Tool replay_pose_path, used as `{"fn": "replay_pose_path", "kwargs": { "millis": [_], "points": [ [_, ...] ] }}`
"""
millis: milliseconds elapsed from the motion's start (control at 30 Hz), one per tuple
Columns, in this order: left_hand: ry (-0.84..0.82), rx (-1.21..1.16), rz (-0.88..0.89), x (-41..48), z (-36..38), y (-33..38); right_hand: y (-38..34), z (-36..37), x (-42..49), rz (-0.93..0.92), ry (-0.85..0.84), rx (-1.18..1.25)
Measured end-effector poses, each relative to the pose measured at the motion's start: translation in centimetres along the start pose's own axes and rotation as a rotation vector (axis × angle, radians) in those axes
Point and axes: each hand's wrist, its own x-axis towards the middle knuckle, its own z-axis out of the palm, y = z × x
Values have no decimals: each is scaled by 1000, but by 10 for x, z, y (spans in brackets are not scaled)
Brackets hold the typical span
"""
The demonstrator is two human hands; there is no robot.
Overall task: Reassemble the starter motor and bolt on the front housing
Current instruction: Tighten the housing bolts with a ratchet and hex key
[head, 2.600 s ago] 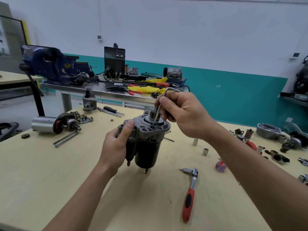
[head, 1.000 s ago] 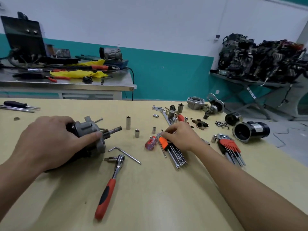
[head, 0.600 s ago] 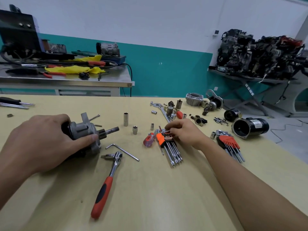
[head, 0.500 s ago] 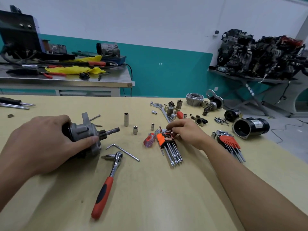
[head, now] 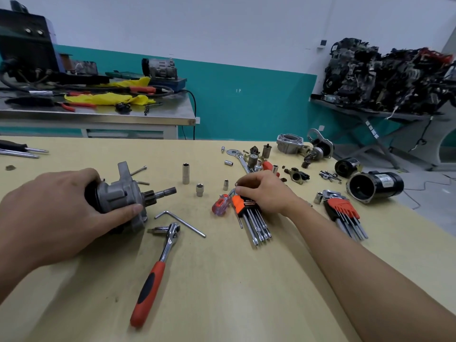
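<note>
Left hand (head: 56,213) grips starter motor (head: 121,193), which lies on its side on table (head: 222,292), likely to stop it rolling. Right of starter motor, right hand (head: 264,193) pinches key ends in hex key set (head: 250,213), likely picking a size. Loose hex key (head: 180,222) and ratchet (head: 160,255) lie just right of starter motor, within reach.

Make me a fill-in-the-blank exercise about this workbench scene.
The left hand grips the starter motor, which lies on its ____ on the table. The right hand pinches the top of the hex key set, whose holder is ____. The ratchet has a red and ____ handle.
Missing words: side; orange; black.
</note>
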Motion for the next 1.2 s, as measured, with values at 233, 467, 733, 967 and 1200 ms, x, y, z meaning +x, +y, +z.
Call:
{"fn": "replay_pose_path", "kwargs": {
  "millis": [233,467,733,967,1200],
  "points": [
    [-79,-45,-25,3,18,-28,-7,-12,-14,-27,-85,-76],
    [-161,9,-3,-2,29,-47,-11,-24,-37,15,-184,-27],
    [-269,23,-55,-29,45,-46,-15,-23,-43,40,-157,-79],
    [-257,-5,17,-20,15,-35,-22,-9,-42,-54,-65,-239],
    [-227,-149,404,-3,-35,138,-26,-4,-44,-130,-37,-227]
  ]
}}
